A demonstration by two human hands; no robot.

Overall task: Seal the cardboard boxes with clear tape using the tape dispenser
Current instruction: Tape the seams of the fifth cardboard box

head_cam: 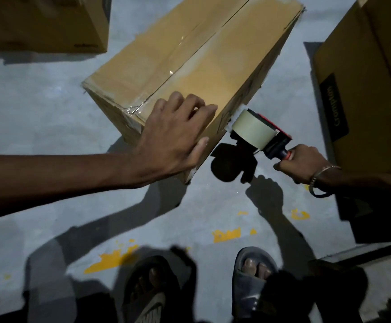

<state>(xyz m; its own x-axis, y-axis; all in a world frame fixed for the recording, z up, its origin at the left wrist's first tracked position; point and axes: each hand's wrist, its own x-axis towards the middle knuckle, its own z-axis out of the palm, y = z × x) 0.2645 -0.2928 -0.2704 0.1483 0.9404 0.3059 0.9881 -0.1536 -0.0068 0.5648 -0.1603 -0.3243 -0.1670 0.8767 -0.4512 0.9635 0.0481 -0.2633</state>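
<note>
On the floor, head view: we stand over the box (190,73), which sits cornerwise on the grey floor (38,113).
Left hand: our left hand (178,134) lies spread on the box's near top corner, fingers straight, we judge to pin it against the push of taping.
Right hand: our right hand (304,162) wraps the handle of the tape dispenser (259,134), its front touching the box's right side, low near the edge.
Tape: clear tape already shines along the top seam.
Room: another box (364,89) stands near on the right and a third (45,22) far left; open floor lies between.
</note>
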